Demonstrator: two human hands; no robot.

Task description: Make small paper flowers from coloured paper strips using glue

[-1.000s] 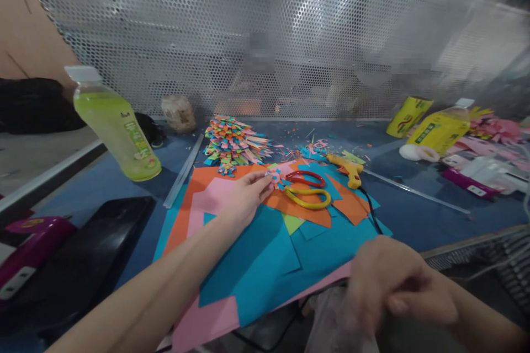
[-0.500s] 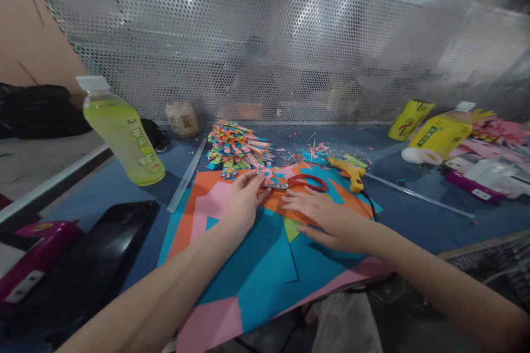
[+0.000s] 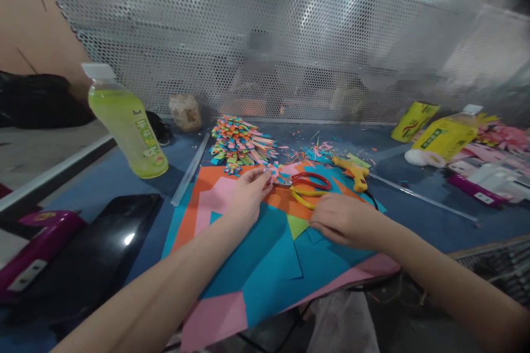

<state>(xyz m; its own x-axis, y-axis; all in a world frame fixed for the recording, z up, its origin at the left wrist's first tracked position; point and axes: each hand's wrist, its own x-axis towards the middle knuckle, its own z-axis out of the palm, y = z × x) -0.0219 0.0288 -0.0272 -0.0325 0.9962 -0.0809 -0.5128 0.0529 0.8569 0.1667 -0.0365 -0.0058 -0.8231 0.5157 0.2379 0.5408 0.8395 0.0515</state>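
Observation:
My left hand [image 3: 249, 193] pinches a small pink and blue paper flower [image 3: 274, 172] above the coloured sheets. Scissors with one red and one yellow handle [image 3: 310, 179] lie just right of the flower. My right hand [image 3: 342, 219] is closed, fingers curled, beside the yellow handle; what its fingertips hold, if anything, is hidden. Beneath both hands are blue, orange and pink paper sheets [image 3: 256, 253]. Behind my left hand stands a cone of many folded paper strips [image 3: 234, 140].
A yellow glue gun [image 3: 351, 172] with paper scraps lies behind my right hand. A green drink bottle [image 3: 128, 127] and a black phone-like slab [image 3: 107, 248] are on the left. A yellow bottle [image 3: 447, 135] stands at the right, before a perforated metal panel [image 3: 207, 27].
My right hand has drawn back to the right and curled its fingers, uncovering the yellow scissor handle. My left hand still pinches the flower. The view has shifted slightly.

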